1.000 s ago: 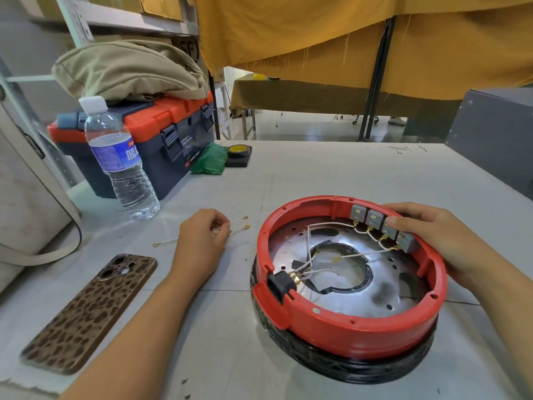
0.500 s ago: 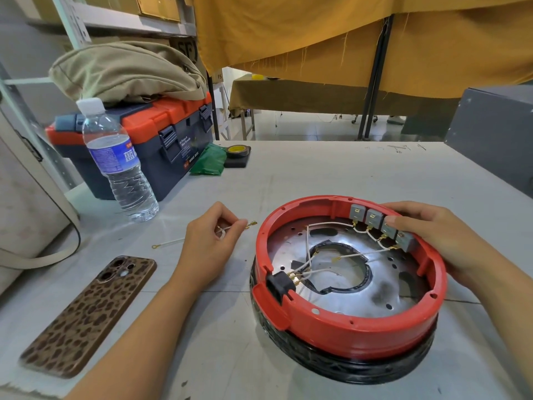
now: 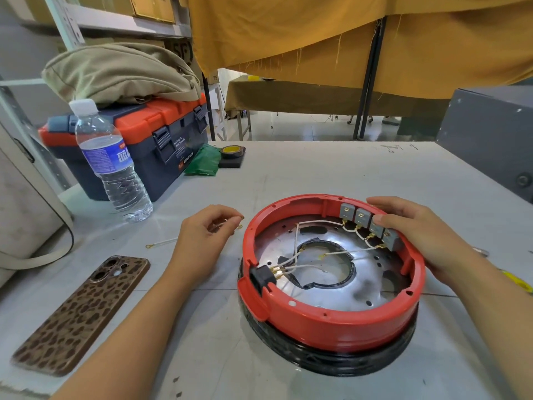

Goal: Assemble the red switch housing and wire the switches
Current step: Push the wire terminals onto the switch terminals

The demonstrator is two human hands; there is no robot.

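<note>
- A short wire (image 3: pixel 227 224) is pinched by the left hand (image 3: pixel 202 241), at nine o'clock of the red housing (image 3: pixel 331 316).
- The switches (image 3: pixel 370 225) are pressed by the right hand (image 3: pixel 418 235), fingers extended.
- The terminal should be guided squarely onto its tab.

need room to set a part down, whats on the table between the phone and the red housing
In the head view, only the left hand and its forearm cross between phone and red housing.
</note>
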